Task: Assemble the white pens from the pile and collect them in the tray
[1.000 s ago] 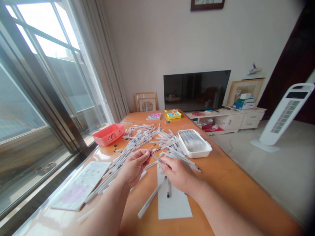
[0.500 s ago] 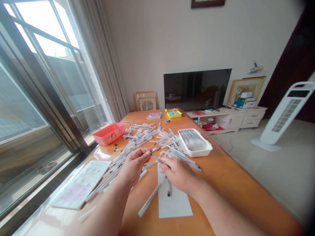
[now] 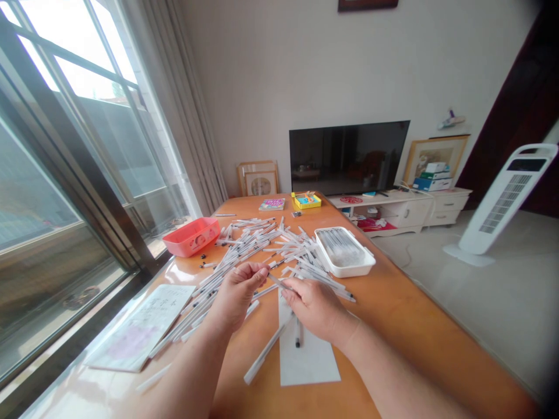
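Between my two hands, above the table's middle, is a thin pen part (image 3: 276, 280) that looks like a clear pen barrel. My right hand (image 3: 308, 302) is closed round its near end. The fingertips of my left hand (image 3: 242, 288) pinch its other end, where a small dark bit shows; my fingers hide most of it. Under my right hand lies a white sheet of paper (image 3: 308, 366) with a black-tipped pen (image 3: 297, 334) on it. A clear pen piece (image 3: 264, 358) lies slanted at the sheet's left edge. Many loose pen parts (image 3: 244, 247) are heaped beyond my hands.
A white tray (image 3: 371, 263) holding pens stands right of the heap. At the left are a red plastic basket (image 3: 186, 240) and a notebook (image 3: 146, 326). A yellow box (image 3: 307, 202) and a booklet (image 3: 271, 204) lie at the far end of the wooden table (image 3: 375, 355).
Both hands keep the same hold on the pen part, with hardly any movement. The whole view has shifted very slightly.
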Action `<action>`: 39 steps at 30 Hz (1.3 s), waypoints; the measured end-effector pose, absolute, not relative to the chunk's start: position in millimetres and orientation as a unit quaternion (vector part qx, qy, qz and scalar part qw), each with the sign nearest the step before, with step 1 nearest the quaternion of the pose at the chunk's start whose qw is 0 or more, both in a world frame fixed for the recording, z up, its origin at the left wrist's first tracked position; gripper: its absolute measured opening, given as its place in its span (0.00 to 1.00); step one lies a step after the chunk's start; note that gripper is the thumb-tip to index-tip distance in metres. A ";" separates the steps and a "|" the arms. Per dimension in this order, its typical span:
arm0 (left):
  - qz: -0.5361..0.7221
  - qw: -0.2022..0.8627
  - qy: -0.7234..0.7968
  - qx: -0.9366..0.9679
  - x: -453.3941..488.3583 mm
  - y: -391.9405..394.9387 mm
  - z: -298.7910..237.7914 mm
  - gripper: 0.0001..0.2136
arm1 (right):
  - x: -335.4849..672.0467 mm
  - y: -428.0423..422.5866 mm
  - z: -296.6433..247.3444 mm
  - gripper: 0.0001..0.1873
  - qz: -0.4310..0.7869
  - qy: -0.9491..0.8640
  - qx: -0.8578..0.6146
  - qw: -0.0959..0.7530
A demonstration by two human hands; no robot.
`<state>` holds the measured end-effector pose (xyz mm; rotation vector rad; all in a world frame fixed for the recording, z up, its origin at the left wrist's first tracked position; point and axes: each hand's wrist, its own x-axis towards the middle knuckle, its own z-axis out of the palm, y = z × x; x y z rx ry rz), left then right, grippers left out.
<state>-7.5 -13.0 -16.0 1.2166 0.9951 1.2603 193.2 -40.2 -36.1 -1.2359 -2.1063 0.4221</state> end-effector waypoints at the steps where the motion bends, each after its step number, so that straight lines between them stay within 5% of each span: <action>1: 0.528 0.529 0.419 0.515 -7.4 -13.4 -15.5 0.12 | 193.4 -40.0 -36.5 0.10 0.161 -0.804 -0.471 0.326; 25: 0.527 0.569 0.405 0.485 -3.6 -17.0 -15.1 0.11 | 192.1 -40.1 -35.1 0.08 0.173 -0.771 -0.484 0.375; 30: 0.518 0.560 0.393 0.513 -5.8 -16.2 -14.4 0.10 | 193.2 -40.6 -37.8 0.06 0.223 -0.758 -0.478 0.383; 39: 0.505 0.596 0.347 0.519 -9.4 -18.6 -7.4 0.10 | 189.6 -41.2 -39.3 0.15 0.427 -0.709 -0.397 0.397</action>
